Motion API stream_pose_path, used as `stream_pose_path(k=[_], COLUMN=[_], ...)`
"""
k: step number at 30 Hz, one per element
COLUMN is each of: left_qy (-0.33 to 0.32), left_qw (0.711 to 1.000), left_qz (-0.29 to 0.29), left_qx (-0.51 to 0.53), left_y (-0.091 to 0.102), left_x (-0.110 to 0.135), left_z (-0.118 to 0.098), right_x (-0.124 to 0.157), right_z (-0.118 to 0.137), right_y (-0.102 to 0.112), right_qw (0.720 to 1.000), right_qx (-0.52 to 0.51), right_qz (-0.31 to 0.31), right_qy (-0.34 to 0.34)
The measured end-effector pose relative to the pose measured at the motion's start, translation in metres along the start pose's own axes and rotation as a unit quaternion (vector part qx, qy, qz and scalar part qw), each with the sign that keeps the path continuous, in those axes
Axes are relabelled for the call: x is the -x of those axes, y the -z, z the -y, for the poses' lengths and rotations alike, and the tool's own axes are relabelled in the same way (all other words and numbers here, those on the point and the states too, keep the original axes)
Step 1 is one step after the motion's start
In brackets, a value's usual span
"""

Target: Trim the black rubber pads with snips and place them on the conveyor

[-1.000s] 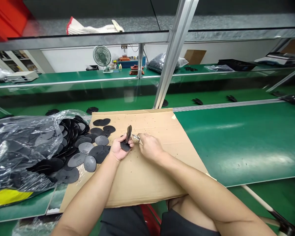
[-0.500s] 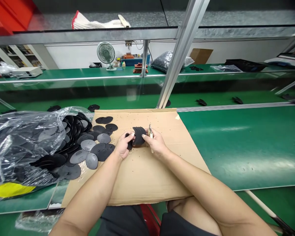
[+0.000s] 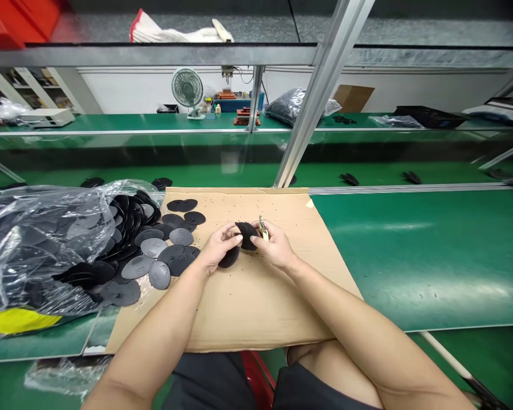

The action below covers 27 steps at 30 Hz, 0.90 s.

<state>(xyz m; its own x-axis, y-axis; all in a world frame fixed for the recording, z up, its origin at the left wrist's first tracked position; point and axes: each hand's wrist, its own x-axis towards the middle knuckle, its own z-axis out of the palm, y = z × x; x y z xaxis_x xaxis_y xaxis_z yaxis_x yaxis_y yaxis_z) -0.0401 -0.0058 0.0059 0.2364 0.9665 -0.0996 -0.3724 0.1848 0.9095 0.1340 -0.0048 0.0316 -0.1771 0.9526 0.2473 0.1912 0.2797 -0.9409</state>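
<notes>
My left hand (image 3: pixel 217 248) and my right hand (image 3: pixel 276 246) meet over a sheet of cardboard (image 3: pixel 248 302). Both pinch a small stack of black plastic discs (image 3: pixel 243 238), held a little above the sheet. My right hand also grips a small metal tool (image 3: pixel 263 228), its tip sticking up beside the discs. Left of my hands, loose black and grey discs (image 3: pixel 162 256) lie spread on the cardboard's left side.
A clear plastic bag (image 3: pixel 38 245) full of discs spills open at the left. The green bench (image 3: pixel 419 250) runs to the right. A slanted metal post (image 3: pixel 312 108) rises behind the cardboard. A small fan (image 3: pixel 187 91) stands far back.
The disc stood on edge in my left hand with the tool beside it. Now both hands have come together and hold the discs flatter between them.
</notes>
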Motion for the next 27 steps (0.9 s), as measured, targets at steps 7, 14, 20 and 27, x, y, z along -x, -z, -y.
stream_pose_path(k=[7, 14, 20, 27], left_qy=[0.018, -0.050, -0.015, 0.011], left_qw=[0.999, 0.984, 0.979, 0.977], left_qz=[-0.019, -0.162, -0.174, -0.179], left_qx=[0.027, 0.050, 0.105, 0.117], left_y=[-0.002, -0.010, -0.006, 0.000], left_x=[-0.002, -0.008, -0.008, -0.010], left_z=[0.003, 0.011, 0.004, -0.001], right_x=[0.005, 0.013, 0.007, 0.000], right_z=[-0.002, 0.003, -0.004, 0.001], right_y=[-0.006, -0.025, -0.028, -0.022], right_qw=[0.995, 0.991, 0.998, 0.971], right_qx=[0.078, 0.134, -0.014, -0.173], right_qz=[-0.052, -0.012, -0.054, -0.147], right_qy=[0.016, 0.011, -0.038, -0.070])
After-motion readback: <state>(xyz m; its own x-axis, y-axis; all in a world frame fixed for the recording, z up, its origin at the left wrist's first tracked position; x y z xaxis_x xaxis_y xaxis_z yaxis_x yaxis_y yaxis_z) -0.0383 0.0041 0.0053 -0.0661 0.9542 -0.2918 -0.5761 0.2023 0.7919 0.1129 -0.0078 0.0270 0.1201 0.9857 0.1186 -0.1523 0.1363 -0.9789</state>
